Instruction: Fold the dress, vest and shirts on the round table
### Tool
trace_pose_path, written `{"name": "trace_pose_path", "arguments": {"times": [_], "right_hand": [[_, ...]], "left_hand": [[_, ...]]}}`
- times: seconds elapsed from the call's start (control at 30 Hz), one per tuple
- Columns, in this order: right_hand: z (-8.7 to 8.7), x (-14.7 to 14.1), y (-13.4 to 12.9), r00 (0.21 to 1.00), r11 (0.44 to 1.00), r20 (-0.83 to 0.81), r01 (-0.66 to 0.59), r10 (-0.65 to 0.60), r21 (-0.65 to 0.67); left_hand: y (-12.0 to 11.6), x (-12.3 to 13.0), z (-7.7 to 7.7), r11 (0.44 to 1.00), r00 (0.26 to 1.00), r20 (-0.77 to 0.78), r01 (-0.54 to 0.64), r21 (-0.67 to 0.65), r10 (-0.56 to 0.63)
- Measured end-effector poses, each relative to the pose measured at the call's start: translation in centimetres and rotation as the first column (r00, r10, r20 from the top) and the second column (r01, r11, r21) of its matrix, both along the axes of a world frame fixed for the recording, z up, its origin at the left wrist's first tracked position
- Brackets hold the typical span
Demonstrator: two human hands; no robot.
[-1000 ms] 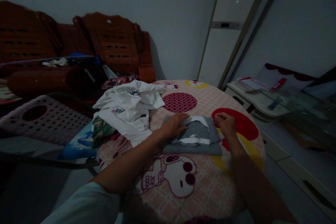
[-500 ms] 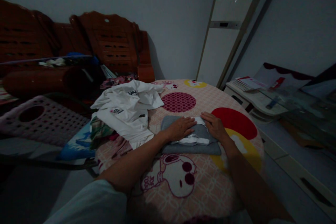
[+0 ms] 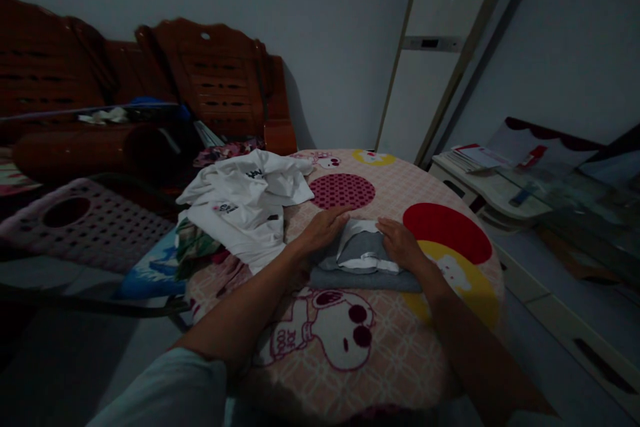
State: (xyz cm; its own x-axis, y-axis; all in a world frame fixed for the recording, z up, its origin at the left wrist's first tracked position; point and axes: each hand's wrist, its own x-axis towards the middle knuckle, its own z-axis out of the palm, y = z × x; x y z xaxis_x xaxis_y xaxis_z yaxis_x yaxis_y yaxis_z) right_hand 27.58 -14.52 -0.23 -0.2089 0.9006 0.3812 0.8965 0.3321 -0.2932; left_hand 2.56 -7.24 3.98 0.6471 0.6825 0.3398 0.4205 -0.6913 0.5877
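A grey garment (image 3: 367, 280) with white trim lies folded into a flat bundle on the round table. My left hand (image 3: 325, 230) is at the bundle's left edge, fingers stretched out and its thumb hidden. At the upper right edge, my right hand (image 3: 399, 241) rests with its fingers extended against the cloth. Between the two hands the top layer bulges up slightly. A white printed shirt (image 3: 240, 200) lies crumpled on the table, left of the bundle.
A patterned cloth (image 3: 345, 380) covers the round table. Green plaid and pink fabrics (image 3: 197, 247) stick out under the white shirt. A woven pink chair back (image 3: 95, 227) stands at left, a wooden sofa (image 3: 210, 87) behind. A cabinet with papers (image 3: 475, 159) is at right.
My left hand has slid from the top of the grey garment to its left edge. The right hand has shifted slightly left. The garment's top layer now bulges up.
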Motion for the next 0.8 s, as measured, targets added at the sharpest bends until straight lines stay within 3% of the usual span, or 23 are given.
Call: {"name": "trace_pose_path", "arguments": {"times": [0.1, 0.2, 0.33, 0.43, 0.5, 0.63, 0.8], "right_hand": [[0.6, -1.0, -0.3, 0.999, 0.999, -0.034, -0.012, 0.013, 0.033], [0.6, -2.0, -0.6, 0.997, 0.997, 0.012, -0.081, 0.082, -0.014], [0.3, -2.1, -0.7, 0.995, 0.995, -0.019, -0.098, 0.097, -0.006], [0.5, -1.8, -0.7, 0.989, 0.993, -0.105, -0.1, 0.106, 0.064], [1.0, -1.8, -0.8, 0.979, 0.988, -0.163, -0.106, 0.123, 0.11], [1.8, -2.4, -1.1, 0.945, 0.973, -0.25, -0.176, 0.21, 0.151], [2.1, -2.5, -1.2, 0.925, 0.971, -0.307, -0.185, 0.225, 0.154]], "left_hand": [[0.4, 0.0, -1.7, 0.996, 0.979, -0.202, 0.051, 0.075, -0.035], [0.6, 0.2, -2.6, 0.993, 0.96, -0.278, 0.072, 0.093, -0.043], [2.1, -1.0, -1.7, 0.998, 0.994, -0.108, 0.023, -0.063, -0.03], [4.0, -3.1, -0.8, 0.983, 0.99, 0.078, -0.103, -0.151, 0.116], [4.9, -4.6, -0.7, 0.96, 0.974, 0.117, -0.161, -0.23, 0.192], [5.0, -6.0, -0.6, 0.899, 0.976, -0.019, -0.209, -0.385, 0.218], [4.1, -5.3, 0.0, 0.939, 0.96, -0.204, -0.238, -0.248, 0.19]]}}
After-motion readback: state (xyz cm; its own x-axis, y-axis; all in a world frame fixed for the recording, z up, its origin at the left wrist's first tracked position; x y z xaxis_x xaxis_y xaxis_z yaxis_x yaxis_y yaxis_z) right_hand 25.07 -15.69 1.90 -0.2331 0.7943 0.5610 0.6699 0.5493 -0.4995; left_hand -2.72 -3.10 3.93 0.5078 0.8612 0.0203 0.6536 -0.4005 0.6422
